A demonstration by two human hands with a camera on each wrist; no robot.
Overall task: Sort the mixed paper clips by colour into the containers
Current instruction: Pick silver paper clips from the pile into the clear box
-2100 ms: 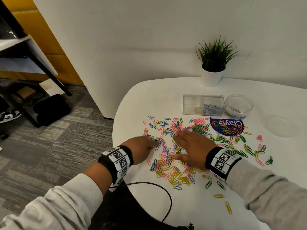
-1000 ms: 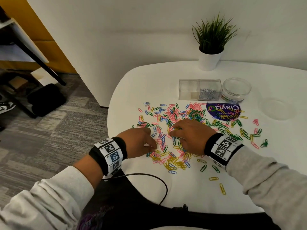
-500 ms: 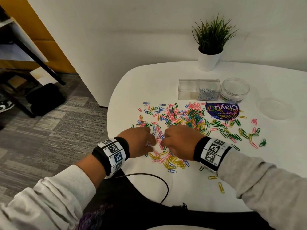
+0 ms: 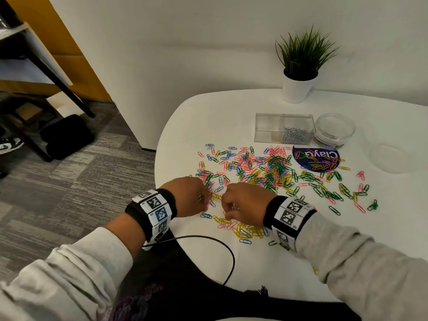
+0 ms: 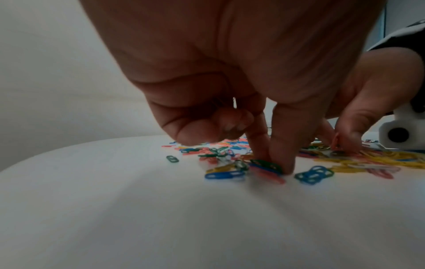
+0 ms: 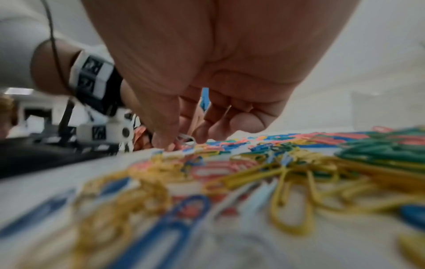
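Fingers [image 5: 279,145] of left hand [image 4: 187,195] pinched down onto paper clips [image 4: 266,167]; right hand [image 4: 245,202] pinching a pale clip [image 6: 186,139].

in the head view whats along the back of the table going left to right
Clear divided box → round clear tub → clear lid lying flat. The potted plant stands behind the box and tub.

I see a smooth, matt white tabletop [image 4: 208,117]. At its 12 o'clock, the divided box [image 4: 269,129] and round tub [image 4: 335,129] look like clear glossy plastic. The paper clips [image 4: 273,167] have smooth coloured coating. My sleeves [image 4: 361,262] are soft grey cloth.
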